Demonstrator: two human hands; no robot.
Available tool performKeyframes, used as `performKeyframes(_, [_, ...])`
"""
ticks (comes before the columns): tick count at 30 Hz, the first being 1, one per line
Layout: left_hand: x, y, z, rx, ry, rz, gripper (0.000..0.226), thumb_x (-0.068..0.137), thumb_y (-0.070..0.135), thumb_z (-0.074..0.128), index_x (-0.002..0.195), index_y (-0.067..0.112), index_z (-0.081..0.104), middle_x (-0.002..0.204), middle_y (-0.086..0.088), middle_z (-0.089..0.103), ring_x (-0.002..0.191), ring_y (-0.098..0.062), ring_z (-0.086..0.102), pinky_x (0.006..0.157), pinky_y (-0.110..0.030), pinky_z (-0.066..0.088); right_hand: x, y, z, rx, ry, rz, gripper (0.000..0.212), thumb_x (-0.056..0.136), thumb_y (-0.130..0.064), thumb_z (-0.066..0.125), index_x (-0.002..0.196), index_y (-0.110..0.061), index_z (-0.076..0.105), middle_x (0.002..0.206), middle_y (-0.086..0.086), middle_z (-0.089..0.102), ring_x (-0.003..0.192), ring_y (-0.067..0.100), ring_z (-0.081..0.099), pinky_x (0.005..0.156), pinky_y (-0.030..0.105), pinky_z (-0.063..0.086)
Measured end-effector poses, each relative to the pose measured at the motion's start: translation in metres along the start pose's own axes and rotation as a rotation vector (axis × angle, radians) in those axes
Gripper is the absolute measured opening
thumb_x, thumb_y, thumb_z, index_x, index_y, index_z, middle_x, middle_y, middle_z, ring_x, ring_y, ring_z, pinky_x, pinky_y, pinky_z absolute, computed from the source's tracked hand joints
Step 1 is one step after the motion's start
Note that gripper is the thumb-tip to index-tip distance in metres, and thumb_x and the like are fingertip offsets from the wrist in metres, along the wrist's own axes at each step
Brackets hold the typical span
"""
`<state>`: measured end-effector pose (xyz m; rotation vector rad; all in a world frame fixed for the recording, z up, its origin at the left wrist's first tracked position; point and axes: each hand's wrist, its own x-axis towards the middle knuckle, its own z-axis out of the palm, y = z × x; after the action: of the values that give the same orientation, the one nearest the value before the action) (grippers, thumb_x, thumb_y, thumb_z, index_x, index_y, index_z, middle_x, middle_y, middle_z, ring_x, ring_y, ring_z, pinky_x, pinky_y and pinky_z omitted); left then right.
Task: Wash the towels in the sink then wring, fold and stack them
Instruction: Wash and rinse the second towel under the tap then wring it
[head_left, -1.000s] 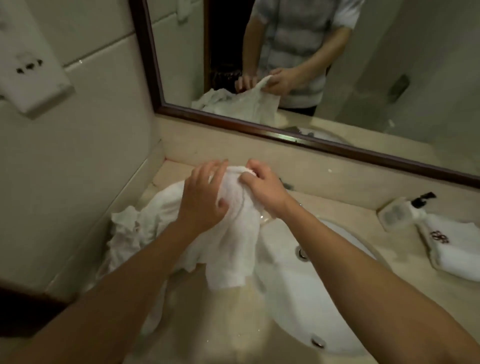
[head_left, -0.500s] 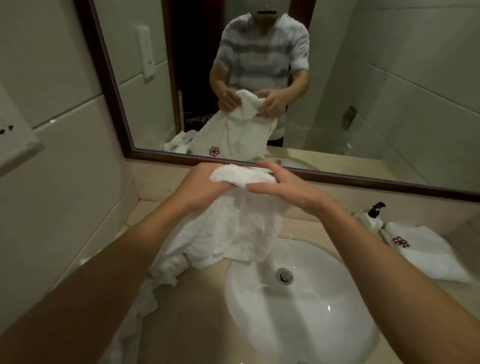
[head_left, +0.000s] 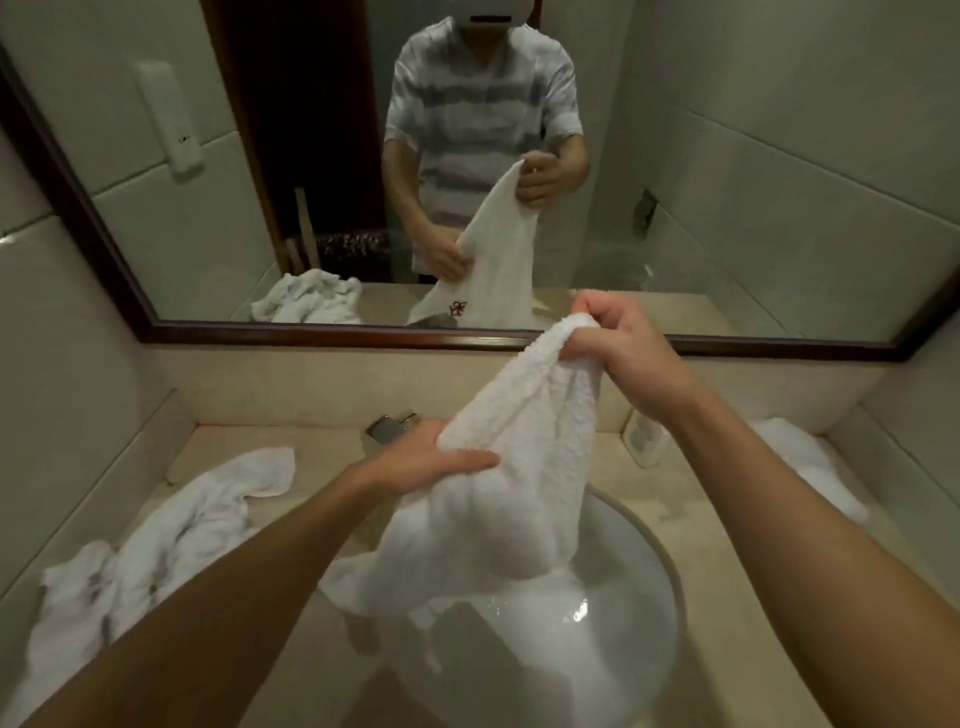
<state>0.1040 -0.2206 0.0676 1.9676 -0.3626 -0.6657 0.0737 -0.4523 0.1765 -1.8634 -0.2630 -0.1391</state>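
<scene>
A white towel (head_left: 519, 467) hangs over the round white sink (head_left: 623, 639), its lower end reaching the basin. My right hand (head_left: 618, 348) grips the towel's top end, raised in front of the mirror's lower frame. My left hand (head_left: 431, 462) holds the towel lower down at its left edge, thumb across the cloth. Crumpled white towels (head_left: 171, 530) lie on the counter to the left. A folded white towel (head_left: 800, 457) lies on the counter at the right, partly hidden by my right forearm.
A chrome tap (head_left: 389, 427) stands behind the sink. A soap bottle (head_left: 644, 436) sits at the back right. The wall mirror (head_left: 311, 182) spans the back, a tiled wall closes the left side, and the beige counter (head_left: 332, 457) surrounds the basin.
My right hand has lifted the towel's top end up and to the right. My left hand has slid down along the towel. The towel now hangs stretched over the sink.
</scene>
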Motion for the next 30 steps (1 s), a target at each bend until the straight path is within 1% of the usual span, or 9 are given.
performKeyframes(4, [0.018, 0.022, 0.033, 0.231, -0.044, 0.024, 0.036, 0.08, 0.054, 0.073, 0.106, 0.03, 0.066, 0.096, 0.017, 0.069, 0.089, -0.008, 0.067, 0.079, -0.024, 0.054, -0.022, 0.044, -0.043, -0.198, 0.013, 0.227, 0.018, 0.084, -0.014, 0.071, 0.091, -0.007, 0.056, 0.085, 0.003, 0.058, 0.075, 0.014, 0.053, 0.067, 0.031, 0.044])
performKeyframes(7, [0.035, 0.046, 0.048, 0.223, -0.053, 0.083, 0.031, 0.086, 0.044, 0.07, 0.103, 0.018, 0.073, 0.096, 0.001, 0.075, 0.089, -0.016, 0.07, 0.077, -0.029, 0.054, -0.044, 0.084, -0.063, -0.266, -0.1, 0.432, 0.032, 0.088, -0.019, 0.073, 0.118, -0.019, 0.06, 0.108, 0.005, 0.064, 0.091, 0.017, 0.061, 0.079, 0.03, 0.052])
performKeyframes(9, [0.045, 0.055, 0.059, 0.156, -0.069, 0.109, 0.028, 0.087, 0.037, 0.071, 0.103, 0.014, 0.073, 0.099, -0.005, 0.075, 0.09, -0.017, 0.071, 0.082, -0.033, 0.055, -0.058, 0.105, -0.07, -0.313, -0.203, 0.497, 0.031, 0.087, -0.025, 0.075, 0.117, -0.022, 0.065, 0.108, 0.003, 0.069, 0.095, 0.016, 0.066, 0.082, 0.03, 0.054])
performKeyframes(12, [0.057, 0.058, 0.076, -0.037, -0.106, 0.085, 0.028, 0.085, 0.034, 0.07, 0.106, 0.016, 0.072, 0.104, -0.004, 0.074, 0.098, -0.024, 0.069, 0.088, -0.039, 0.055, -0.07, 0.126, -0.076, -0.34, -0.305, 0.523, 0.021, 0.086, -0.03, 0.076, 0.104, -0.02, 0.07, 0.09, -0.005, 0.073, 0.081, 0.008, 0.068, 0.068, 0.02, 0.051])
performKeyframes(15, [0.064, 0.051, 0.081, -0.307, -0.262, -0.102, 0.026, 0.09, 0.038, 0.059, 0.096, 0.016, 0.072, 0.094, -0.005, 0.072, 0.085, -0.021, 0.067, 0.074, -0.028, 0.054, -0.071, 0.142, -0.084, -0.436, -0.244, 0.458, 0.016, 0.086, -0.021, 0.073, 0.088, -0.012, 0.061, 0.079, -0.003, 0.056, 0.07, 0.01, 0.054, 0.057, 0.018, 0.039])
performKeyframes(18, [0.072, 0.035, 0.081, 0.017, -0.265, -0.137, 0.038, 0.075, 0.052, 0.069, 0.089, 0.017, 0.061, 0.081, -0.002, 0.052, 0.07, -0.014, 0.047, 0.066, -0.029, 0.037, -0.069, 0.15, -0.086, -0.32, -0.231, 0.37, 0.022, 0.084, -0.009, 0.071, 0.087, -0.021, 0.053, 0.083, -0.005, 0.05, 0.071, 0.006, 0.047, 0.057, 0.012, 0.038])
performKeyframes(22, [0.086, 0.032, 0.104, 0.29, -0.354, -0.136, 0.027, 0.085, 0.032, 0.073, 0.109, 0.032, 0.062, 0.101, 0.011, 0.068, 0.086, -0.003, 0.066, 0.074, -0.018, 0.052, -0.061, 0.164, -0.08, -0.271, -0.25, 0.28, 0.024, 0.083, -0.008, 0.069, 0.093, -0.021, 0.051, 0.085, -0.004, 0.049, 0.072, 0.007, 0.046, 0.062, 0.015, 0.042])
performKeyframes(27, [0.117, 0.033, 0.123, 0.72, -0.071, 0.046, 0.025, 0.073, 0.039, 0.075, 0.089, 0.019, 0.073, 0.081, 0.0, 0.069, 0.074, -0.016, 0.062, 0.067, -0.033, 0.051, -0.057, 0.196, -0.091, -0.358, -0.165, 0.255, 0.02, 0.083, -0.007, 0.067, 0.098, -0.016, 0.058, 0.091, -0.006, 0.054, 0.079, 0.004, 0.051, 0.074, 0.025, 0.047])
performKeyframes(30, [0.128, 0.035, 0.13, 0.485, 0.063, 0.091, 0.033, 0.068, 0.041, 0.07, 0.086, 0.013, 0.071, 0.083, -0.007, 0.069, 0.078, -0.023, 0.064, 0.072, -0.041, 0.052, -0.059, 0.214, -0.103, -0.417, -0.062, 0.282, 0.018, 0.084, -0.008, 0.066, 0.099, -0.017, 0.062, 0.097, -0.005, 0.056, 0.085, 0.007, 0.053, 0.077, 0.028, 0.045])
